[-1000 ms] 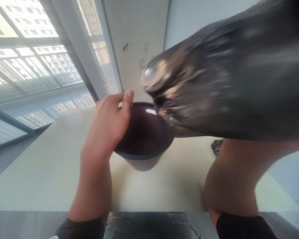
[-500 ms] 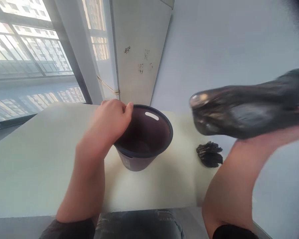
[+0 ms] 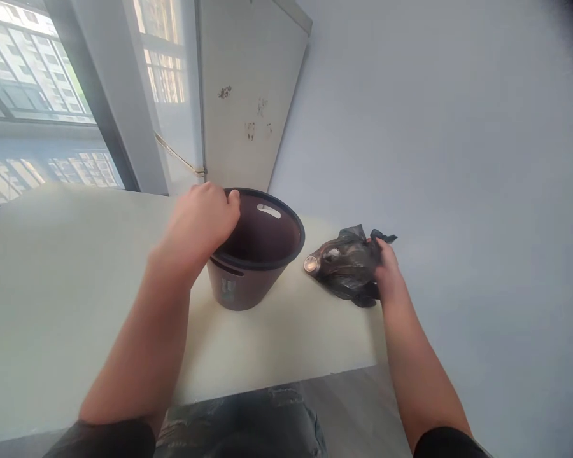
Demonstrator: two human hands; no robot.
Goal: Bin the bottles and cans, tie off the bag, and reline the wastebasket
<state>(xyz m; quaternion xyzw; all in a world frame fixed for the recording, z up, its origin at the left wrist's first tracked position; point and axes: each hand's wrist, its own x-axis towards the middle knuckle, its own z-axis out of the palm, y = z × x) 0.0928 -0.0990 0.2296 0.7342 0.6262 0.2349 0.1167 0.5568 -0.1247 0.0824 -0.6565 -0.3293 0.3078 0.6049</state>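
A dark purple-brown trash bin (image 3: 248,283) stands upright on the pale table, its black rim round and its inside dark. My left hand (image 3: 207,213) is closed over the left side of that rim, thumb toward the inside. To the right of the bin, my right hand (image 3: 386,264) grips the gathered end of a filled black plastic garbage bag (image 3: 348,264). The bag is low at the table's right side, and a round, can-like end shows through at its left tip. The small black bundle seen earlier on the table is hidden now.
The pale table (image 3: 286,340) reaches far to the left. A white refrigerator (image 3: 248,70) with stained spots stands behind, beside a wall (image 3: 410,127) on the right. A window (image 3: 33,83) is at the upper left. Something dark and creased (image 3: 239,426) is below the table's front edge.
My right hand has swung the garbage bag from raised at the right down to the table beside the bin. My left hand stays on the rim. The view has shifted to the right.
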